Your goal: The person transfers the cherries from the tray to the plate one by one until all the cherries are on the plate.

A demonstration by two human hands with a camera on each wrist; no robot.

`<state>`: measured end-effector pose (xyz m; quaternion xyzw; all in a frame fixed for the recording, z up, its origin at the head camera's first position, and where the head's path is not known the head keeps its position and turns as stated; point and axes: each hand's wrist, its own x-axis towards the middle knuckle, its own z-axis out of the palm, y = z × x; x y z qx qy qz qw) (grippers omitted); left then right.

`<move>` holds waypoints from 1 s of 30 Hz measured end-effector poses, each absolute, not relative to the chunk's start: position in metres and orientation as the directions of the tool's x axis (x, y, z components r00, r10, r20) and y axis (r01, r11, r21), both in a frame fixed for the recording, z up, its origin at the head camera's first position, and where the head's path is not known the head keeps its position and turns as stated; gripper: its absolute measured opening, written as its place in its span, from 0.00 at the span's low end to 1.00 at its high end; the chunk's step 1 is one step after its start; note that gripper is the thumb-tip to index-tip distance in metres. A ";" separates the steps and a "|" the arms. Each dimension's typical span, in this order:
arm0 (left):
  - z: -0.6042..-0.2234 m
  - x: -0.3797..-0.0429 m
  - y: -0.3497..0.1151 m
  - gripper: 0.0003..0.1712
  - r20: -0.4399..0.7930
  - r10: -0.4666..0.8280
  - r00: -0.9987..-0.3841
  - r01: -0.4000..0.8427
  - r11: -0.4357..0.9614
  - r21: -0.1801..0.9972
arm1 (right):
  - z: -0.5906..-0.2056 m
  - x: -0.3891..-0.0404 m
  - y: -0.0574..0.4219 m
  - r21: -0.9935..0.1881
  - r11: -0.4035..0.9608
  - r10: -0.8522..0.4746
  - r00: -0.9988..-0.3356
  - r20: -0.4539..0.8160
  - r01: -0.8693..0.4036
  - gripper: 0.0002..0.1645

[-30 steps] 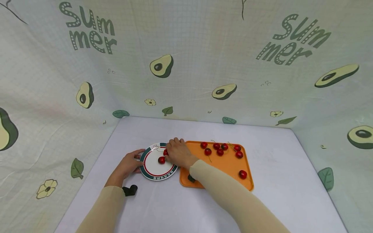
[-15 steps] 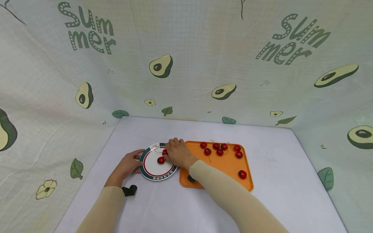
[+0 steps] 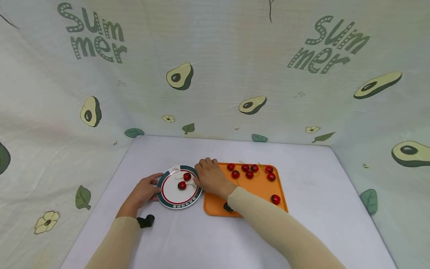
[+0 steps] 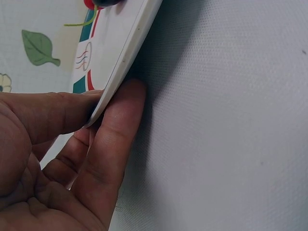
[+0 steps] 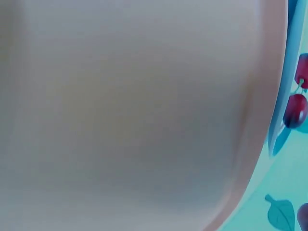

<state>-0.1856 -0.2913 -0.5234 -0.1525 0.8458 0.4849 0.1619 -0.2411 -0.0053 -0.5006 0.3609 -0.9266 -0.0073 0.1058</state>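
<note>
In the head view my left hand (image 3: 142,190) pinches the left rim of a round white plate (image 3: 169,192) with a green and red border. The left wrist view shows the thumb over the plate's rim (image 4: 126,62) and fingers beneath it. Two red cherries lie on the plate, a rear cherry (image 3: 187,176) and a front cherry (image 3: 181,185). My right hand (image 3: 211,177) is beside the plate's right rim, above the left edge of an orange tray (image 3: 215,207). Nothing shows in its bent, relaxed fingers, whose tips are partly hidden.
Several cherries (image 3: 249,174) with stems sit toward the tray's rear, and a lone cherry (image 3: 275,199) near its right side. The white table (image 3: 188,239) ends at a printed cloth (image 3: 215,74). My right forearm (image 3: 272,226) crosses the tray. Washed-out blur dominates the right wrist view.
My right hand has drawn back rightward from the cherries, uncovering the rear one. My left hand keeps its hold on the plate. The head view has turned slightly, shifting the scene left.
</note>
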 end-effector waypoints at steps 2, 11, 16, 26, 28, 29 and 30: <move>-0.524 -0.185 -0.292 0.41 -0.428 -0.103 -0.898 -0.422 0.475 0.772 | -0.498 -0.239 0.003 0.090 0.743 -0.666 -0.718 0.204 -0.664 0.25; -0.519 -0.182 -0.291 0.41 -0.418 -0.097 -0.903 -0.410 0.481 0.775 | -0.493 -0.236 0.046 0.106 0.725 -0.674 -0.668 0.316 -0.681 0.20; -0.518 -0.181 -0.288 0.41 -0.417 -0.086 -0.905 -0.404 0.481 0.778 | -0.496 -0.235 0.082 0.101 0.740 -0.654 -0.677 0.339 -0.665 0.22; -0.520 -0.182 -0.290 0.41 -0.422 -0.081 -0.903 -0.406 0.482 0.777 | -0.500 -0.224 0.169 0.109 0.801 -0.587 -0.736 0.338 -0.588 0.24; -0.520 -0.182 -0.290 0.41 -0.421 -0.079 -0.903 -0.405 0.479 0.779 | -0.499 -0.219 0.187 0.093 0.814 -0.570 -0.755 0.325 -0.574 0.25; -0.519 -0.182 -0.290 0.41 -0.421 -0.078 -0.904 -0.404 0.479 0.779 | -0.498 -0.217 0.195 0.086 0.821 -0.559 -0.765 0.320 -0.564 0.25; -0.520 -0.182 -0.290 0.41 -0.422 -0.078 -0.903 -0.405 0.479 0.779 | -0.498 -0.214 0.204 0.081 0.827 -0.550 -0.772 0.318 -0.556 0.26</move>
